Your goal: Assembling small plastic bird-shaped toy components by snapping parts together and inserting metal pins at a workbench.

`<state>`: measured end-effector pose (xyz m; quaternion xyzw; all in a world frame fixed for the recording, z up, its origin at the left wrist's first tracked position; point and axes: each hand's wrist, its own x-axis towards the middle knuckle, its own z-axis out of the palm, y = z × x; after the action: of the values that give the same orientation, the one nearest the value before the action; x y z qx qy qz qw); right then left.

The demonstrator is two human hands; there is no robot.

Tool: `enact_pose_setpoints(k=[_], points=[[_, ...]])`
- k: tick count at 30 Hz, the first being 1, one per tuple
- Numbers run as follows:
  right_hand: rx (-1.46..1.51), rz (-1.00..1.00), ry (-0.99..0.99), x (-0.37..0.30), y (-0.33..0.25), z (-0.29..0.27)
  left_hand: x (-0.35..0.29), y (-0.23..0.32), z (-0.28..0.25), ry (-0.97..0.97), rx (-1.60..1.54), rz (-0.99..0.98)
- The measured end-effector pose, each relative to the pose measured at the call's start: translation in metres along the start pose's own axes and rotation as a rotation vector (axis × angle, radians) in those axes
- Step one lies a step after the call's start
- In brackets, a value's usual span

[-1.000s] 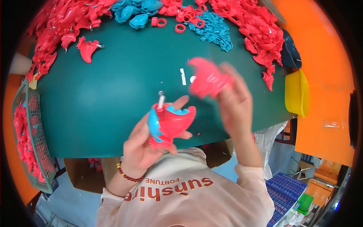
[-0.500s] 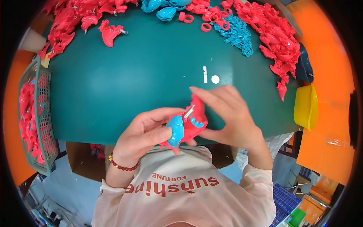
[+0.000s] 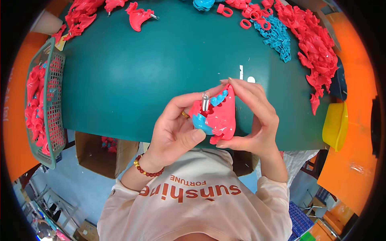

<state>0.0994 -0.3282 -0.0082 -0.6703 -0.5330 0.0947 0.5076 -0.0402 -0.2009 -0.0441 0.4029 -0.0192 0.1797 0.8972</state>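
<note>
Above the near edge of the table, a red plastic toy part (image 3: 224, 116) is held between both hands. A blue curved piece (image 3: 201, 123) forms its lower left, and a row of blue bumps (image 3: 219, 98) lines its opening. A silver metal cylinder (image 3: 205, 103) stands out at the opening's left. My left hand (image 3: 175, 127) grips the blue piece's side, its thumb pressed on the front. Around the red side curls my right hand (image 3: 259, 114), fingertips at the upper tip and thumb at the bottom end. The rear of the part is hidden.
Red shells (image 3: 315, 48) heap at the far right beside small blue pieces (image 3: 277, 38). Red rings (image 3: 246, 24) lie left of these. A red shell (image 3: 139, 17) with a metal pin lies far left. A green basket (image 3: 55, 92) flanks the left edge; a yellow bin (image 3: 335, 126), the right.
The toy part has turned, so its blue bumps and metal cylinder now face upward. My right hand has closed around its red side. The whole view has shifted slightly.
</note>
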Motion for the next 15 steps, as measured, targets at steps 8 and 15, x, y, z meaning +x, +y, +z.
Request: enact_pose_setpoints(k=[8,15], points=[[-0.019,0.029,-0.135,0.000,0.004,-0.005,-0.003,-0.002,-0.011,-0.111,0.215,0.059],[0.658,0.516,-0.096,-0.001,0.003,-0.002,0.000,0.014,0.009,-0.062,0.317,-0.048]])
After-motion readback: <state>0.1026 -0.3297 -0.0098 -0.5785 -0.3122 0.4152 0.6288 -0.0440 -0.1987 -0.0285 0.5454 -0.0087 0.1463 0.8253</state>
